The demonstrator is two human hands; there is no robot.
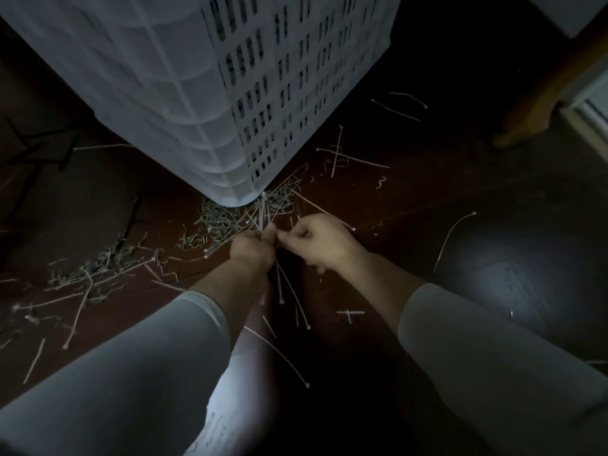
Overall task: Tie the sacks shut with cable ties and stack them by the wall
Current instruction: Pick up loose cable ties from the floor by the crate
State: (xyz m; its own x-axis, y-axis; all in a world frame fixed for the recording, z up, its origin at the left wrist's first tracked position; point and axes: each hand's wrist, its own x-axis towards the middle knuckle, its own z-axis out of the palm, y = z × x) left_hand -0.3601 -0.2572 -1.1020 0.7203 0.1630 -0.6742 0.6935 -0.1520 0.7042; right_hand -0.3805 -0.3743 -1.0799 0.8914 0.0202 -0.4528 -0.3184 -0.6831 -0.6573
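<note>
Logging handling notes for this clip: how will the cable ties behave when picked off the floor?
Probably springy rather than floppy: the ties in the left hand stick out nearly straight, while loose ones on the floor lie gently curved. Likely very light and thin, so hard to pinch off flat; the right hand seems to pinch them singly.

Crate (204, 93) stands behind scattered cable ties (261, 215); a furniture leg (523, 120), seemingly, far right.
</note>
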